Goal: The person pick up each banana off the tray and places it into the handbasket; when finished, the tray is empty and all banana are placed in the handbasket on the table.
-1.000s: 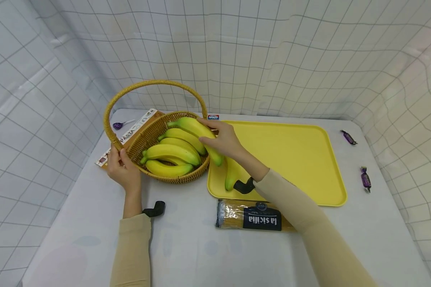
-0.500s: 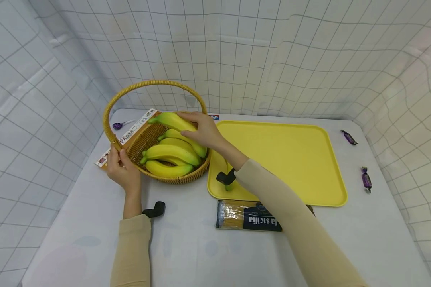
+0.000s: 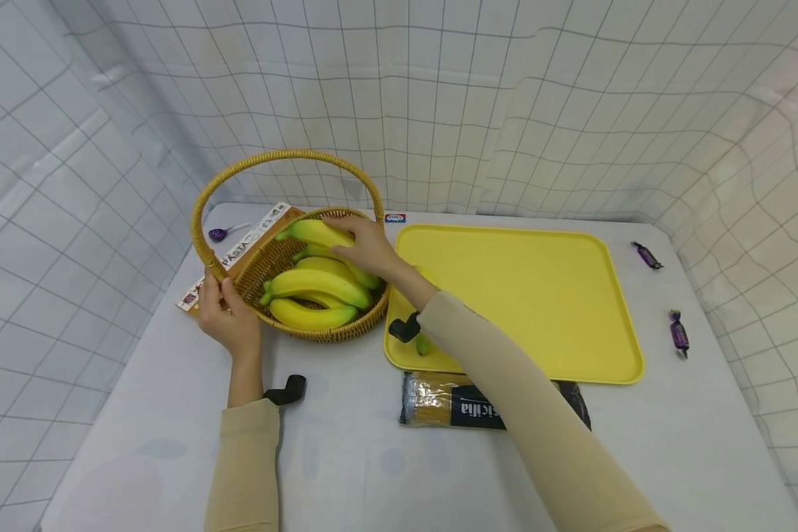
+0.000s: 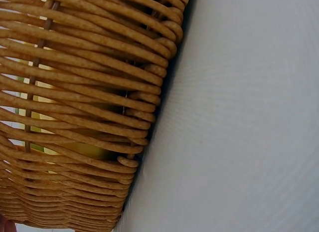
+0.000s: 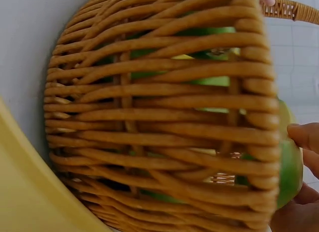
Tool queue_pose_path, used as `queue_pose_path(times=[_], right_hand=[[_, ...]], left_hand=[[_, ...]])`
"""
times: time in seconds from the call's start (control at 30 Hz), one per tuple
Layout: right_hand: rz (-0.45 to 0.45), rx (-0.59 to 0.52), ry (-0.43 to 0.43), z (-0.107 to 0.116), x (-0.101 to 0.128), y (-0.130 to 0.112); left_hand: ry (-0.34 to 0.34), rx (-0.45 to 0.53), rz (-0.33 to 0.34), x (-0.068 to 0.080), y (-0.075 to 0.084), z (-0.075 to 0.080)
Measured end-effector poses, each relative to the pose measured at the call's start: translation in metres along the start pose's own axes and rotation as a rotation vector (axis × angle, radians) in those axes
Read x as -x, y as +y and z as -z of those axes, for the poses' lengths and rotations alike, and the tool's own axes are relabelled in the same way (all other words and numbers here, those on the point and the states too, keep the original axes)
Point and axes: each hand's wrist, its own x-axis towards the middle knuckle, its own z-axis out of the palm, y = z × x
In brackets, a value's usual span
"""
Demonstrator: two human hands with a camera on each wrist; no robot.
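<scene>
At the left of the head view stands a wicker basket (image 3: pixel 332 335) with a tall hooped handle (image 3: pixel 286 154) and several yellow-green bananas (image 3: pixel 319 283) inside. My left hand (image 3: pixel 229 316) grips it at the left end, where handle meets rim. My right hand (image 3: pixel 371 247) holds a banana (image 3: pixel 308 231) at the basket's back right, lying over the other bananas. In the right wrist view, fingers (image 5: pixel 306 134) pinch this banana (image 5: pixel 289 167) just beyond the rim. The left wrist view is mostly the basket's woven side (image 4: pixel 75 112).
Right of the basket lies a yellow tray (image 3: pixel 525 295), with another banana (image 3: pixel 424 344) largely hidden under the right forearm. A spaghetti packet (image 3: pixel 432 399) lies in front. A pasta box (image 3: pixel 256 235) and lollipop (image 3: pixel 218 234) are behind the basket; wrapped candies (image 3: pixel 679 332) lie far right.
My right hand has carried the banana leftward from over the basket's right rim, then lowered it onto the other bananas. My left hand has stayed at the basket's handle.
</scene>
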Motion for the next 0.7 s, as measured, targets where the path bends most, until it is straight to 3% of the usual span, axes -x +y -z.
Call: queue_pose_path(times=[0.2,0.33,0.47,0.7], right_hand=[[-0.019,-0.027,-0.036,-0.009,-0.002,0.008],[-0.05,-0.053,-0.062,-0.015,-0.002,0.014],[-0.081,-0.068,-0.093,-0.02,-0.001,0.016],[-0.117,-0.081,-0.14,-0.022,0.001,0.014]], left_hand=[[-0.006,-0.035,0.005,-0.002,-0.032,-0.004],[-0.013,-0.033,0.001,-0.002,-0.042,-0.004],[-0.006,-0.034,0.005,-0.001,-0.033,-0.004],[0.003,-0.011,-0.011,0.0,0.001,0.0]])
